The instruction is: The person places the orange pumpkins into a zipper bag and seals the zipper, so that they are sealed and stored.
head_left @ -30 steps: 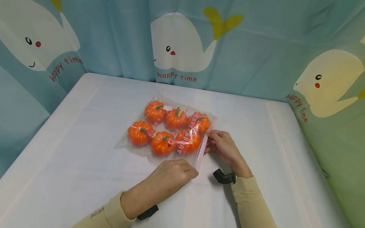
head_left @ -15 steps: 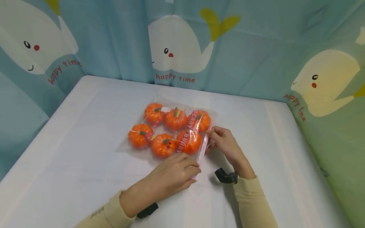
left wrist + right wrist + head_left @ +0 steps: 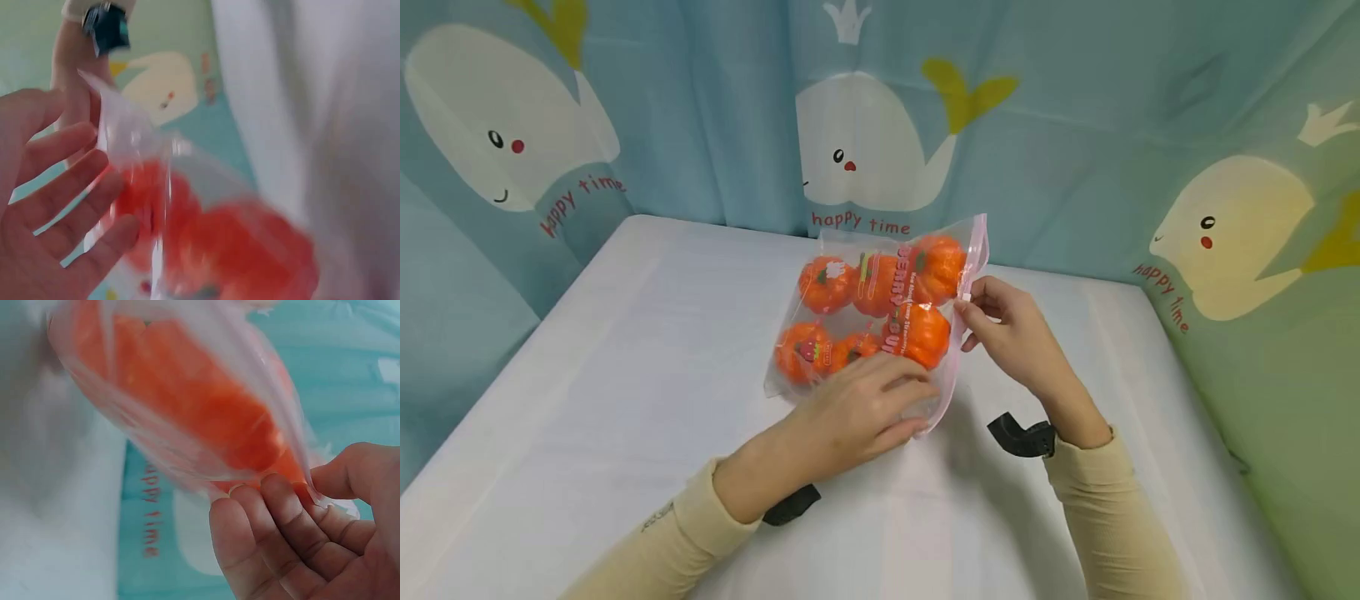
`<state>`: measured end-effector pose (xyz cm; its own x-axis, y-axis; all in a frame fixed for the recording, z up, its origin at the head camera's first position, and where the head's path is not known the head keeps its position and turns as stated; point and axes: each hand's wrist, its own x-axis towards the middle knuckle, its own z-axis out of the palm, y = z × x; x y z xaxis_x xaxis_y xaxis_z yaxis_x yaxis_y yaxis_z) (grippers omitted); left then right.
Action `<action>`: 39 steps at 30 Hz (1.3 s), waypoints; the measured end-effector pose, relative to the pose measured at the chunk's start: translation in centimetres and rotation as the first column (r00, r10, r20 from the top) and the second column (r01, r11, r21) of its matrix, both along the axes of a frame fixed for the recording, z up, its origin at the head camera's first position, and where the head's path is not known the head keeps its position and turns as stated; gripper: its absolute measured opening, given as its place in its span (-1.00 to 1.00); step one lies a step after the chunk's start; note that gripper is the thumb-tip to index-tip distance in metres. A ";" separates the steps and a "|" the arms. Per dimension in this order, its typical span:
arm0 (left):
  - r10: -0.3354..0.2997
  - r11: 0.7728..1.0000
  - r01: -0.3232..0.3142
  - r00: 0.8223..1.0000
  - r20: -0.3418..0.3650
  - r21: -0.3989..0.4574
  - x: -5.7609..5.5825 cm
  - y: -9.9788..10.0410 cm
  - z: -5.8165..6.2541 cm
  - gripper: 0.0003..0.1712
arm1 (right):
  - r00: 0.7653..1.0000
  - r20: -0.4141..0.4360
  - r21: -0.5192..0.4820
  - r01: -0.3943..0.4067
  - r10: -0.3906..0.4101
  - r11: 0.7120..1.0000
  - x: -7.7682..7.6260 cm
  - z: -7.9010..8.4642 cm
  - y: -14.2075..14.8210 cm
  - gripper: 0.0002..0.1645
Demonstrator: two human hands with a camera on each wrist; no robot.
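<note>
A clear zip bag [image 3: 859,321] with pink lettering and a pink zip edge [image 3: 977,242] holds several small orange pumpkins [image 3: 826,285] with green stems. Its zip end is tilted up from the table. Between thumb and fingers, my right hand [image 3: 1011,329] pinches the zip edge; the right wrist view shows the thumb on one side and fingers on the other. My left hand [image 3: 857,408] is at the bag's near side, overlapping its lower pumpkins. In the left wrist view its fingers [image 3: 75,181] are spread and fairly straight beside the plastic.
A white cloth covers the table [image 3: 625,375]. Behind and to the right hangs a blue-green curtain [image 3: 1075,150] printed with whales and "happy time". Dark wrist-worn devices [image 3: 1022,435] sit on both wrists below beige sleeves.
The bag's zip end has come up off the table and the bag has shifted right and away. My right hand rose with it; my left hand's fingers have loosened from the zip's near corner.
</note>
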<state>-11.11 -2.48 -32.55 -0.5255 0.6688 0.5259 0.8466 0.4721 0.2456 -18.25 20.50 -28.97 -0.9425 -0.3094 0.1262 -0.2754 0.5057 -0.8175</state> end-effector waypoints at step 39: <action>-0.006 0.865 -0.207 0.907 0.422 0.458 -6.4 -3.3 9.6 -0.87 | 0.741 -0.455 0.734 -0.002 0.493 0.679 2.2 13.5 0.5 -0.96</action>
